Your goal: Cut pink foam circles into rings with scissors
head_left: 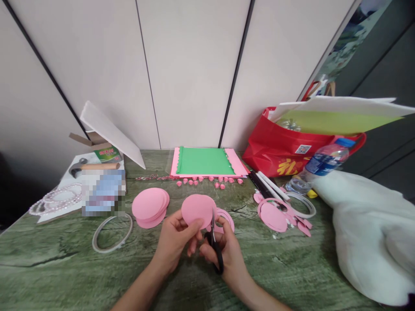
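Pink, round paper disc (197, 209): held up between the hands. The left hand's (175, 237) thumb and fingers pinch its lower edge, probably steadying the rim against black-handled metal scissors (213, 242) gripped by the right hand (231, 255). Stacked pink paper circles (149, 205) lie left, presumably within reach.

Left hand (175, 244): index fingertip hidden behind pink disc (197, 209). Right hand (231, 252): covers part of scissors (213, 242) handles and part of pink ring (231, 219). Both forearms cut off by bottom edge. Blue item (105, 190) at left pixelated, unidentifiable. Lettering on green box (108, 154) too small to read. White bulky object (359, 224) cut off by right edge. Lower ends of white sheets (353, 104) hidden inside red bag (275, 149).
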A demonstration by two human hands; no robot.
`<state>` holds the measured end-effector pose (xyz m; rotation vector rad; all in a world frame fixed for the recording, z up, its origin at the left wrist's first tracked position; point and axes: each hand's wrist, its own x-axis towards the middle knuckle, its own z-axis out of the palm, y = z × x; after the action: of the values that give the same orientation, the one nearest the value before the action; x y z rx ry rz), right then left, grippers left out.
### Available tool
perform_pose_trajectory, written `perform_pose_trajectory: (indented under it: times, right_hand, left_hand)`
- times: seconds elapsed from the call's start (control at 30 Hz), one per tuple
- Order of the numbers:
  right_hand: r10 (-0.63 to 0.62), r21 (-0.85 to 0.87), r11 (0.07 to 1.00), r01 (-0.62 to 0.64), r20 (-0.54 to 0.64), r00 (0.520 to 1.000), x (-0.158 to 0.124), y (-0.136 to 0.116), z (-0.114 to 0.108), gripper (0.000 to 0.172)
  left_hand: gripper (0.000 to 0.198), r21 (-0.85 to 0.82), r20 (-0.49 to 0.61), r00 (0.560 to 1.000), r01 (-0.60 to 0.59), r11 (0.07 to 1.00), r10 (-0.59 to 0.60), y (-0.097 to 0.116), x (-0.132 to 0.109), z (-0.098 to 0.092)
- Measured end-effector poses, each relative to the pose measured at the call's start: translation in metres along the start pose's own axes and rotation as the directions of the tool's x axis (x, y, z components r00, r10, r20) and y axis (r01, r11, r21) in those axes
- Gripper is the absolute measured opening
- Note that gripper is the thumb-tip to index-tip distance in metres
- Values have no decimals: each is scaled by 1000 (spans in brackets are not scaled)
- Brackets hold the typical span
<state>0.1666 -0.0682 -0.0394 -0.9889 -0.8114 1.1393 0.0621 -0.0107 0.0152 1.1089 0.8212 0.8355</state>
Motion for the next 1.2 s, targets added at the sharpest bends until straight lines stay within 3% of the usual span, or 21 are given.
perform_pose_trajectory:
  times: [0.27,1.2]
  right_hand:
    - [-78,-20,997,78,23,997,4,-5,-7,70]
    - [-18,-41,999,17,-14,1000,3,-11,-3,65]
  left_hand:
    - [22,77,2,1000,0,997,0,3,-2,0]
    - [23,4,-53,998,-44,999,44,2,1,-2]
